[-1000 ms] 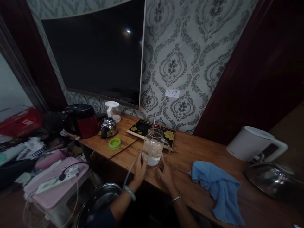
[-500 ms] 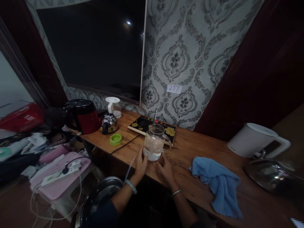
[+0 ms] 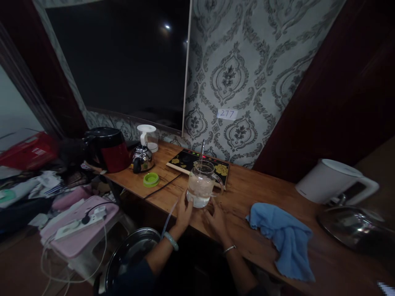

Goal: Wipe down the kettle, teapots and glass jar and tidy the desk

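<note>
Jug [image 3: 200, 189]: clear glass, upright near the front edge of the wooden surface [image 3: 243, 195], clear liquid inside, handle to the right.
Left hand [image 3: 184, 213]: grip curved against the jug's lower left side; whether it clasps firmly or merely touches cannot be told from this angle.
Right hand [image 3: 217, 220]: grip loosely spread, thumb apart from the fingers, just beside the jug's base.
Metal rod [image 3: 203, 149]: rises above the back of the jug's rim.
Cooktop [image 3: 182, 159]: black with gold flowers, red light showing, behind the jug.
Clear tube [image 3: 168, 218]: slants downward beside the left hand.
Green ring [image 3: 151, 179]: left of the jug, well apart.
Small kettle [image 3: 142, 159]: shiny metal, behind the green ring.
Blue cloth [image 3: 284, 234]: crumpled, right of the right hand.
White kettle [image 3: 327, 181]: far right, beyond the blue cloth.
</note>
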A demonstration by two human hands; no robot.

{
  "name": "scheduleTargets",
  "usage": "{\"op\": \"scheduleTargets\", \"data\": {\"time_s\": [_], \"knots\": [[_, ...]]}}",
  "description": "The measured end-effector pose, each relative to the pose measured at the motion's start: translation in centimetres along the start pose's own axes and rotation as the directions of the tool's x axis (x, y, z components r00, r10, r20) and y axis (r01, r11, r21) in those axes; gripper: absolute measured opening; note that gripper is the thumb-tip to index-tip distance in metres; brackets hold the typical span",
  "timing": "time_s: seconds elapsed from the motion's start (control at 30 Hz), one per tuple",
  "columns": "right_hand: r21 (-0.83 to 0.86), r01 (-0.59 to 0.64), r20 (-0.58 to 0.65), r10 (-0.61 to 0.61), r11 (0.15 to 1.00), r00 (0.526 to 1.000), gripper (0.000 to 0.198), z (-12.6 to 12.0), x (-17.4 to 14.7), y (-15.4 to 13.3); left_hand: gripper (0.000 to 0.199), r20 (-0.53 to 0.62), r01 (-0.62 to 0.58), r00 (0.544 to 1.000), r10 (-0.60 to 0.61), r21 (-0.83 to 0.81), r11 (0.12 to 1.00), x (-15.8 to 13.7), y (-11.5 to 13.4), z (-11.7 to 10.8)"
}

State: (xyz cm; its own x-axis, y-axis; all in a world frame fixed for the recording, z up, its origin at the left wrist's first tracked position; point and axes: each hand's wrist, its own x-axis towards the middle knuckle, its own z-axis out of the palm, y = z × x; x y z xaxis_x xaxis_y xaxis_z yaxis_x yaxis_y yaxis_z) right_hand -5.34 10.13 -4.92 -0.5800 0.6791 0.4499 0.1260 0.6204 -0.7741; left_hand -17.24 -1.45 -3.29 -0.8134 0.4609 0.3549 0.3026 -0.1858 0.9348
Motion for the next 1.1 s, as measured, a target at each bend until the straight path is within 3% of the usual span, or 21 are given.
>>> {"op": "scheduleTargets", "data": {"time_s": [1.1], "knots": [[-0.004, -0.017, -0.018, 0.017, 1.0, 1.0, 0.058, 0.18, -0.07, 0.27, 0.055, -0.009, -0.005, 1.0, 0.005, 0.003, 1.0, 0.16, -0.28, 0.12]]}}
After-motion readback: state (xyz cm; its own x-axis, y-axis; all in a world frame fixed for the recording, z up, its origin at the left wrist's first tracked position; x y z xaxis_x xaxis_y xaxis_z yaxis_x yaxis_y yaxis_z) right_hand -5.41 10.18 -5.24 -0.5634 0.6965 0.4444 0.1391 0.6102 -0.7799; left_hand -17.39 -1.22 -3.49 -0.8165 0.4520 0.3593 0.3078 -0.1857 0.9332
